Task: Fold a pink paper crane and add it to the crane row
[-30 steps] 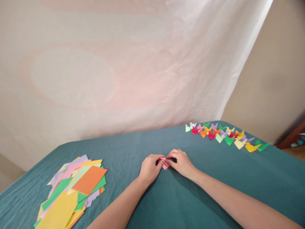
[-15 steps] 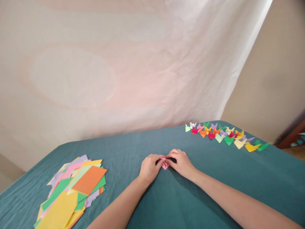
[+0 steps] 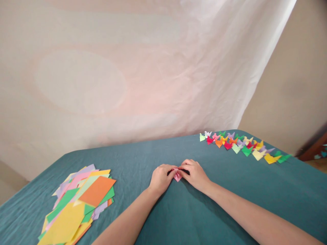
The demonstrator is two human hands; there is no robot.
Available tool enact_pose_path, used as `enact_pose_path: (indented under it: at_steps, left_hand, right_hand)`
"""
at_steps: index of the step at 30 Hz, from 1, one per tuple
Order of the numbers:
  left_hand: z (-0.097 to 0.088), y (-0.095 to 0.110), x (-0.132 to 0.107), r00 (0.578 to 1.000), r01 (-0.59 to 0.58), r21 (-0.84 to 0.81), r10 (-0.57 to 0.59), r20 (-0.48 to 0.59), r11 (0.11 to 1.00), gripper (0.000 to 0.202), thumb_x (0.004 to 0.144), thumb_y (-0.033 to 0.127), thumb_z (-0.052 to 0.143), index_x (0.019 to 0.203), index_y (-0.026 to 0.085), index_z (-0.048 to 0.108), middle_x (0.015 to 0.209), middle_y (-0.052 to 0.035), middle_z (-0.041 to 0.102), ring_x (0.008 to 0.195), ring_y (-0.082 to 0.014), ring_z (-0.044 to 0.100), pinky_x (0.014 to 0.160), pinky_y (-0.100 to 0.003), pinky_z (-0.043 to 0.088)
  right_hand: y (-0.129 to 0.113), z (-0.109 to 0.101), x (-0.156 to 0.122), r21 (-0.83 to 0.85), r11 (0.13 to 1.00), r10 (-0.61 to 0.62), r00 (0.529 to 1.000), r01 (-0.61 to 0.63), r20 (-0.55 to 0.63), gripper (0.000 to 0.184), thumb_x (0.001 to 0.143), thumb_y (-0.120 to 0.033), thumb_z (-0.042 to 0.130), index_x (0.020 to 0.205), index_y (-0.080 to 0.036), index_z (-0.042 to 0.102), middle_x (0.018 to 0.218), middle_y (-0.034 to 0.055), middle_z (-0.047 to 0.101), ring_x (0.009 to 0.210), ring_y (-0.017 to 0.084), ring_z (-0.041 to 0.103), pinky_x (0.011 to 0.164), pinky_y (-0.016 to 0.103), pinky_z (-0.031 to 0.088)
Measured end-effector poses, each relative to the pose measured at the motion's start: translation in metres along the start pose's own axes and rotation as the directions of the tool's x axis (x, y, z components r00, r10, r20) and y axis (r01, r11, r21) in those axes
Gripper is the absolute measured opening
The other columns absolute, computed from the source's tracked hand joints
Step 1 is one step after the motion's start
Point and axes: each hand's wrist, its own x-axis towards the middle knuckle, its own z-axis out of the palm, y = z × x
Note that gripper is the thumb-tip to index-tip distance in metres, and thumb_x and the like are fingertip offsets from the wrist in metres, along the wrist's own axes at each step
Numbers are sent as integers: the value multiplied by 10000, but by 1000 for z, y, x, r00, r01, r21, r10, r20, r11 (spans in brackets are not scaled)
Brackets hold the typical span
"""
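Between both hands, near the middle of the table, is a small piece of folded pink origami paper (image 3: pixel 177 176). My left hand (image 3: pixel 161 177) pinches its left side between thumb and fingers. From the right, my right hand (image 3: pixel 195 174) pinches the opposite side the same way. The fingers cover the upper edges of the paper, and its lower point shows below them. Its exact folds are too small to make out.
A loose pile of coloured paper sheets (image 3: pixel 97 191) lies at the left on the green tablecloth (image 3: pixel 133 160). Rows of small folded paper birds (image 3: pixel 237 148) stand at the back right. A pale hanging cloth (image 3: pixel 153 85) rises behind the table.
The view has shifted very slightly, so the pile and the birds sit a little further right. Both hands keep their pinch on the pink paper, with hardly any movement.
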Motion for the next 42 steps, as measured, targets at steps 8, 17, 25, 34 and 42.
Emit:
enact_pose_path:
  at_steps: [8, 17, 25, 34, 42]
  left_hand:
    - [0, 0, -1, 1000, -20, -8, 20, -2, 1000, 289, 904, 315, 398, 970, 259, 673, 935, 4, 684, 860, -156, 604, 819, -240, 435]
    - [2, -1, -2, 997, -71, 28, 71, -17, 997, 272, 910, 290, 396, 975, 262, 659, 955, 8, 676, 872, -157, 593, 819, -253, 432]
    - [1, 3, -3, 998, -64, 58, 65, -21, 996, 200, 816, 334, 548, 972, 253, 645, 910, -4, 654, 854, -171, 575, 789, -262, 445]
    - [1, 5, -3, 998, -61, 71, 62, -20, 996, 221, 799, 360, 553, 969, 247, 637, 899, -13, 629, 855, -173, 565, 793, -268, 444]
    - [4, 2, -2, 999, -45, 29, 46, -23, 999, 226, 785, 324, 567, 981, 243, 646, 913, -23, 630, 863, -183, 567, 796, -276, 445]
  right_hand:
    - [1, 2, 0, -15, 1000, -2, 1000, 2, -13, 248, 874, -381, 481, 870, -253, 693, 867, 32, 620, 826, 176, 535, 755, 315, 374]
    - [2, 4, 0, -23, 999, -28, 999, 27, -39, 211, 869, -354, 501, 897, -252, 684, 860, 28, 616, 830, 170, 536, 750, 310, 376]
    - [3, 4, 0, -27, 999, -26, 999, 25, -40, 191, 862, -338, 516, 897, -255, 686, 852, 24, 613, 827, 167, 533, 751, 308, 376]
    - [5, 3, 2, 14, 1000, -15, 1000, 16, -27, 212, 861, -360, 513, 875, -251, 694, 841, 28, 614, 815, 166, 539, 741, 306, 386]
    - [7, 2, 3, 68, 998, -9, 1000, 9, 1, 214, 854, -370, 522, 860, -256, 703, 833, 33, 610, 818, 173, 540, 752, 312, 395]
